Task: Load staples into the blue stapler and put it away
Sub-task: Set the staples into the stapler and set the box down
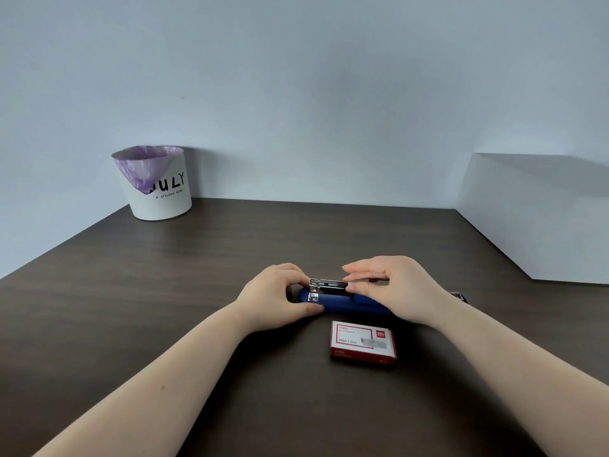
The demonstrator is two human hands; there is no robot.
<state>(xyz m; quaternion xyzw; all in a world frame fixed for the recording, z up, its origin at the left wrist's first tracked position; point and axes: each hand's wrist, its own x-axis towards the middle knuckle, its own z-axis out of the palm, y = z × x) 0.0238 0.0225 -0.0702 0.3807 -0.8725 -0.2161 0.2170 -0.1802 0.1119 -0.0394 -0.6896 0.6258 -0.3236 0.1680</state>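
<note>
The blue stapler (349, 305) lies on the dark wooden table, folded open, with its metal staple channel (328, 286) facing up. My left hand (273, 298) grips the stapler's left end, thumb on the near side. My right hand (392, 288) pinches a silvery strip of staples (357, 285) at the channel's right end. The stapler's opened top arm pokes out past my right wrist (459, 296). A red and white staple box (362, 343) lies shut just in front of the stapler.
A white bin (161, 196) with a purple liner stands at the table's back left corner. A white block (540, 219) lines the right side. The dark table (197, 275) stretches between them, against a pale wall.
</note>
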